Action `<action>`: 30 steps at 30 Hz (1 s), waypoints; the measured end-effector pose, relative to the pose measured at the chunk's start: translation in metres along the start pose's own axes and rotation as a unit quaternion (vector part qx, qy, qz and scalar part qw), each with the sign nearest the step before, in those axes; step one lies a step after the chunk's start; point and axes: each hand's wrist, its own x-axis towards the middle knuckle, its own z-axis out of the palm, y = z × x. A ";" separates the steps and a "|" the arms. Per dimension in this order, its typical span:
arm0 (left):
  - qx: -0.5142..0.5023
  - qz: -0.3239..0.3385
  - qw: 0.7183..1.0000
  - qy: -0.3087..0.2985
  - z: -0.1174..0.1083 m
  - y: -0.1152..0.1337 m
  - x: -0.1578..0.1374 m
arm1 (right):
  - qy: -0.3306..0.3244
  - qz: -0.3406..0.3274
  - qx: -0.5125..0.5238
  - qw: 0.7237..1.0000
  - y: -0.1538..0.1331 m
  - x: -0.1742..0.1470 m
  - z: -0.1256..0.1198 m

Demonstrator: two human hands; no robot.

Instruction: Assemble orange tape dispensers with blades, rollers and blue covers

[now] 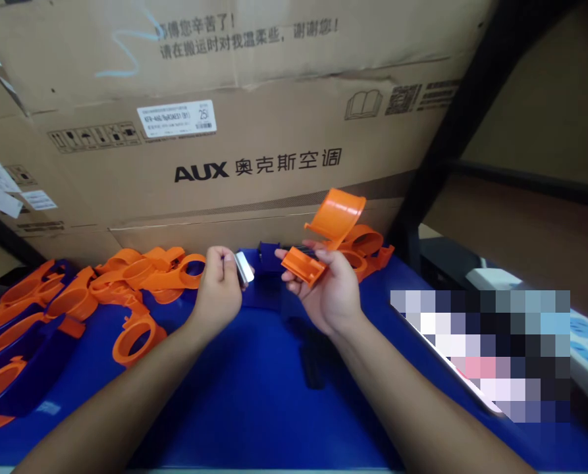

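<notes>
Between the thumb and fingers of my left hand [220, 282] is a small silvery metal strip [245, 267], its flat face turned to the right. My right hand [336, 293] lies palm up around an orange plastic tape dispenser [303, 266]. The dispenser's wide curved band [340, 214] rises above my fingers. A gap separates the metal strip from the dispenser. Behind and between my hands sit dark blue plastic parts [270, 257], partly hidden.
Several orange and blue dispenser parts [138, 270] are heaped at the left, and more orange ones [365, 243] behind my right hand. A dark strip [312, 362] lies on the blue table [244, 395]. A big cardboard box [274, 118] walls off the back; a pixelated screen [486, 355] stands at right.
</notes>
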 end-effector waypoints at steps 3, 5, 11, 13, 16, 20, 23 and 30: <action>-0.061 -0.042 0.997 0.009 -0.011 -0.011 -0.019 | -0.026 0.080 0.001 0.996 0.007 -0.009 0.007; -0.099 -0.081 0.991 0.022 -0.013 -0.015 -0.030 | -0.029 0.129 -0.006 0.991 0.012 -0.013 0.009; -0.142 -0.105 0.984 0.019 -0.020 -0.011 -0.043 | -0.039 0.205 -0.055 0.977 0.021 -0.016 0.014; -0.145 -0.077 0.986 0.004 -0.022 -0.008 -0.045 | -0.040 0.207 -0.084 0.974 0.023 -0.016 0.015; -0.174 -0.045 0.983 -0.020 -0.022 -0.004 -0.049 | -0.044 0.199 -0.112 0.973 0.025 -0.016 0.016; -0.231 -0.023 0.972 -0.031 -0.019 0.001 -0.055 | -0.047 0.191 -0.103 0.975 0.032 -0.017 0.015; -0.269 -0.019 0.963 -0.026 -0.018 0.004 -0.057 | -0.047 0.187 -0.092 0.977 0.036 -0.017 0.013; -0.269 0.011 0.963 0.028 -0.017 0.009 -0.063 | -0.052 0.144 -0.084 0.985 0.039 -0.016 0.007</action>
